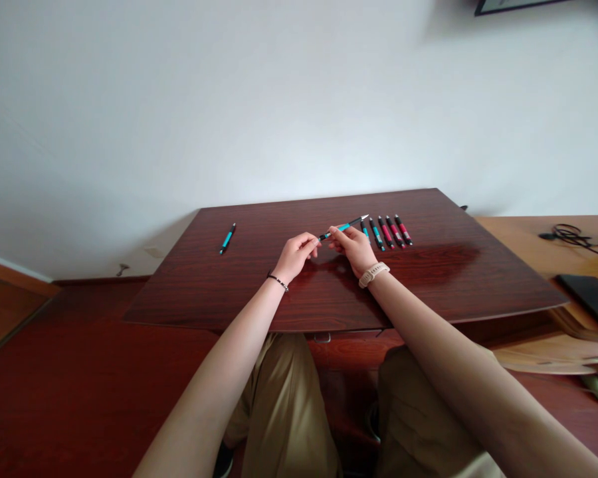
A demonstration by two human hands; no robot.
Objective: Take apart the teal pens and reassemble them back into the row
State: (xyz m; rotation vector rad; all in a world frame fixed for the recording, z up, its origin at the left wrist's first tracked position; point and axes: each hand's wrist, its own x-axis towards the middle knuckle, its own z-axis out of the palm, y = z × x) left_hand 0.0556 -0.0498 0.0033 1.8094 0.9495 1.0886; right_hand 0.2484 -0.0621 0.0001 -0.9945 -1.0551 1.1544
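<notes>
Both forearms reach forward — left hand (297,254) and right hand (353,247) close together, fingers pinched

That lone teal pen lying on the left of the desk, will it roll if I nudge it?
Probably: the teal pen looks slim and round, lying flat on a smooth, glossy desk. It likely feels stiff and light. A clip, if present, might stop the roll; that's too small to tell.

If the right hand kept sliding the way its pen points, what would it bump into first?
Probably the row of pens lying just beyond the right hand. The teal pen it holds with the left hand aims up-right, its tip over the row's near end; depth is unclear.
</notes>
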